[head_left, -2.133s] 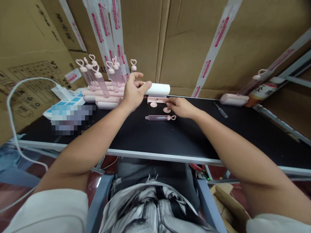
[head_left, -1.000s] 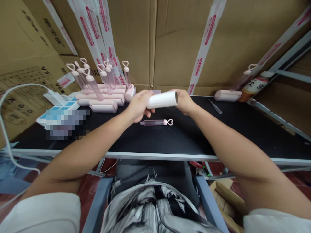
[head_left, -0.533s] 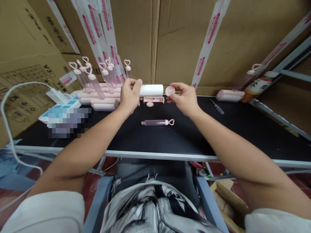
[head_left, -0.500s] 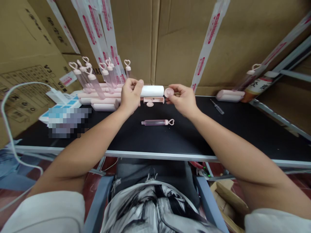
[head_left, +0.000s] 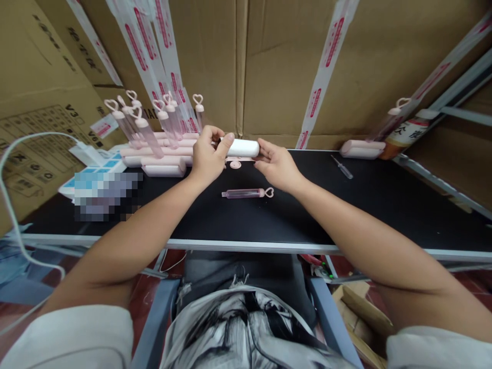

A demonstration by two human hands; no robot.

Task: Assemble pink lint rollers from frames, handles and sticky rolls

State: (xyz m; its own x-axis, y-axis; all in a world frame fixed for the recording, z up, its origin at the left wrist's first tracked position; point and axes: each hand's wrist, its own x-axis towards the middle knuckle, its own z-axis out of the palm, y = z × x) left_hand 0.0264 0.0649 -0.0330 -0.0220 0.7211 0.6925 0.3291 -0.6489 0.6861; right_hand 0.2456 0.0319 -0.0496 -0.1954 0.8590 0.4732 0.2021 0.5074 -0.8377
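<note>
My left hand grips the left end of a white roll, held level above the far part of the black table. At the roll's right end my right hand has its fingers closed against it; the pink cap it carried is hidden there. A second round pink cap and a pink flat piece lie just below the roll. Nearer me a clear pink tube with a heart-shaped end lies on its side.
Several pink tubes with heart tops stand in stacked pink bases at the far left. A white power strip with a cable is left of them. A small screwdriver and another pink base lie far right. Cardboard boxes wall the back.
My right hand, which held a pink cap apart from the roll half a second ago, has moved left onto the roll's right end. My left hand has kept hold of the roll.
</note>
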